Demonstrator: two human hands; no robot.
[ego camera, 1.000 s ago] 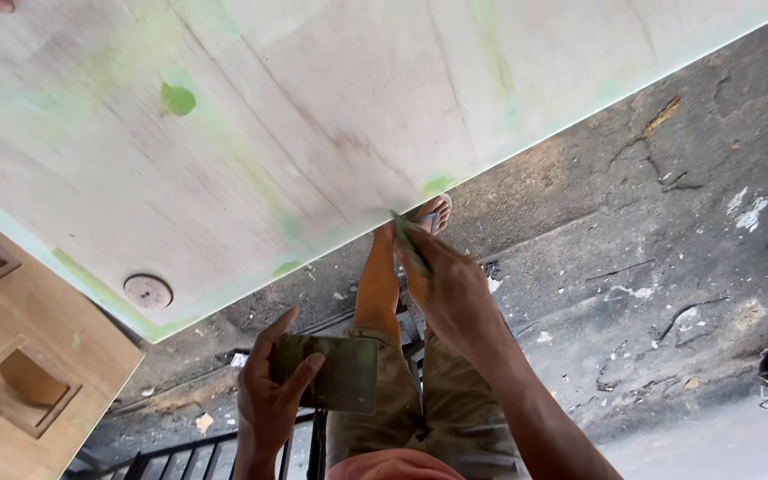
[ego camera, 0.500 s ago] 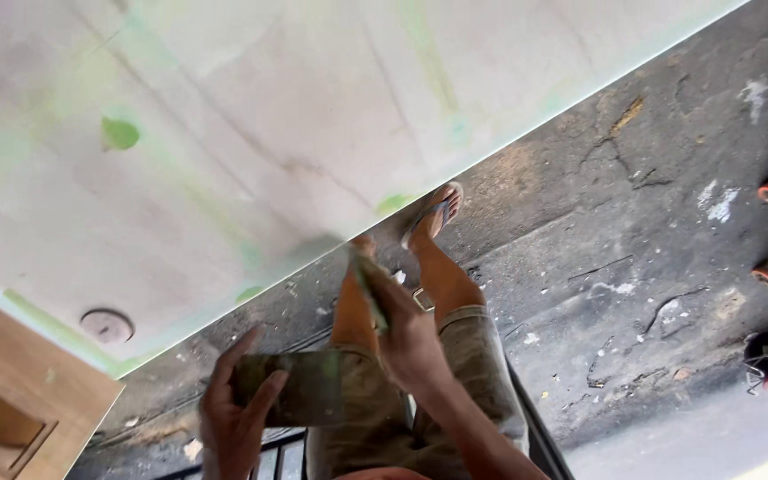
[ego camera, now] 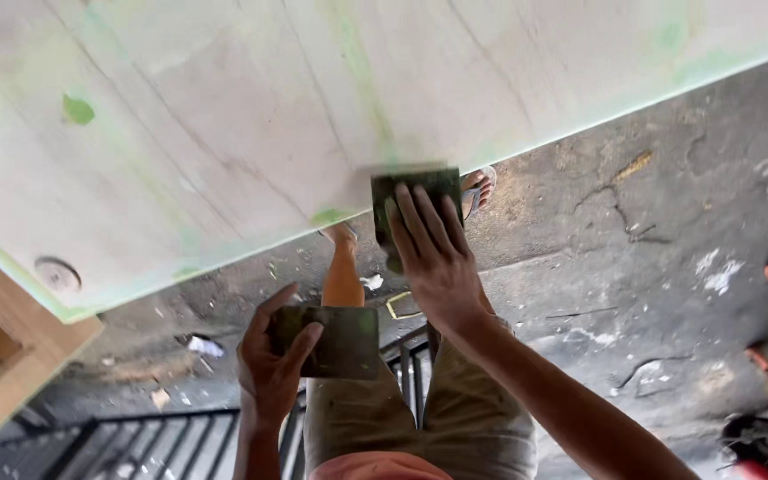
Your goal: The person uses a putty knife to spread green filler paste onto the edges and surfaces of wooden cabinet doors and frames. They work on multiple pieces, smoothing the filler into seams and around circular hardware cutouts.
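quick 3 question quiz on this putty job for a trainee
1. True or false: the right hand presses a dark scraper flat against the pale board.
2. What does the left hand hold? A) a hammer B) a flat dark plate C) a brush
3. Fill in: the green smears on the board show mostly along its ____ and in a round patch.

Key
1. True; the fingers lie spread over the scraper near the board's lower edge.
2. B; it is held off the board, above the knees.
3. edge
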